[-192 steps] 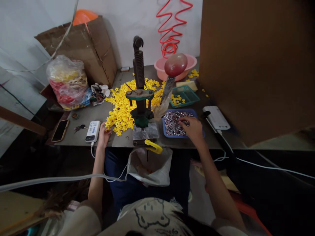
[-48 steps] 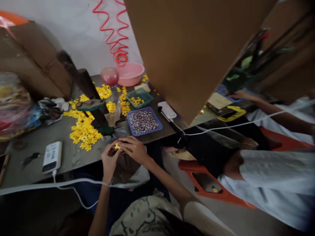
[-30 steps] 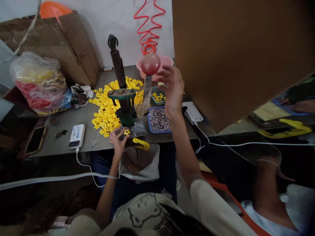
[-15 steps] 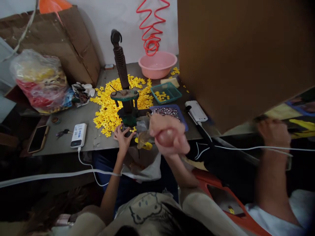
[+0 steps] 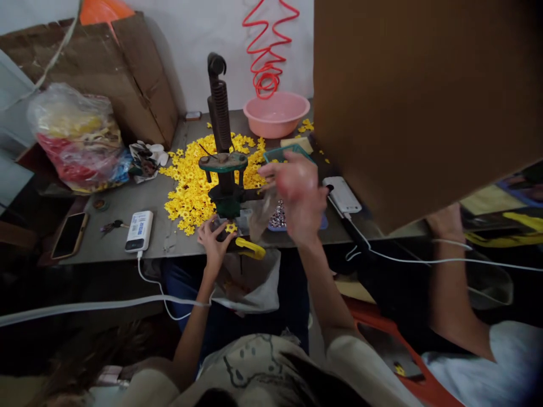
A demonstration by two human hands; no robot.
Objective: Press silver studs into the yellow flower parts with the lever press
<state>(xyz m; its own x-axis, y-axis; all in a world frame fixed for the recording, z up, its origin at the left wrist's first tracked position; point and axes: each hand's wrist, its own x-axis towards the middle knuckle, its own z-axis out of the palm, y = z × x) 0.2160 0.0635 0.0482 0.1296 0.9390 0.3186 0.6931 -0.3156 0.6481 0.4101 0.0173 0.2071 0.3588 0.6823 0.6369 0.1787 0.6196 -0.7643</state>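
Note:
My left hand (image 5: 214, 240) is at the foot of a green hand press (image 5: 224, 203), thumb and finger pinched around a small yellow flower-shaped piece (image 5: 231, 228) under the ram. My right hand (image 5: 299, 198) is smeared by motion and raised to the right of the press. It appears wrapped round the reddish ball knob (image 5: 292, 182) of the press lever. A yellow curved part (image 5: 250, 249) sticks out at the front of the press. Behind the press spreads a heap of yellow pieces (image 5: 186, 192). My right hand partly covers a blue tray (image 5: 278, 226) of small shiny metal bits.
A green basket (image 5: 280, 154) and pink basin (image 5: 275, 116) stand behind. White power banks (image 5: 139, 232) with cables lie on the table, a phone (image 5: 70, 236) at far left. A large cardboard sheet (image 5: 403, 113) blocks the right, with another person's arm (image 5: 452, 282) below it.
My right hand has swung up and away from me with the lever, uncovering the yellow curved part. My left hand stays at the press foot. The other person's arm has shifted left.

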